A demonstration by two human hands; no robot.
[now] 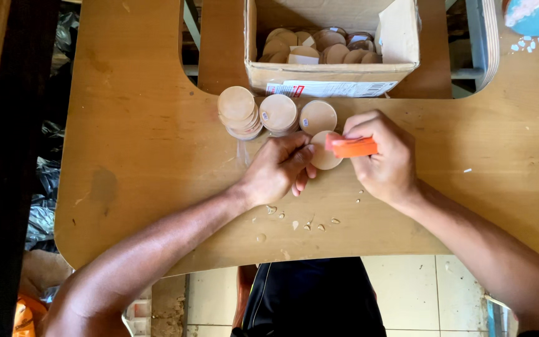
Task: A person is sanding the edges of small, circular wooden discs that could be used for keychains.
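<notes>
now my left hand [277, 170] lies knuckles up on the counter [138, 143], its grip closed lightly round the near left edge of a round wooden disc [323, 160], fingertips pressing on the rim; the disc sits just off the counter's surface between both my hands, its pale face turned up toward me; my right hand [387, 156] is curled tight, its grip fully closed on an orange scraper [355, 148], which lies across the right edge of the disc and touches it; just beyond the disc stand three stacks of the same wooden discs [277, 114] in a row, touching one another, the leftmost stack the tallest, two of the top discs bearing a small sticker; behind the stacks, right against them, sits an open cardboard box [332, 76] with more discs lying loose inside, and a white printed label along its front wall; near my wrists, on the near part of the counter, small pale scraps [294, 223] lie scattered; beyond the near edge of the counter i see my dark clothing [313, 293] and a tiled floor [407, 293]; at the far right corner a blue and white object [538, 15] shows in part
</notes>
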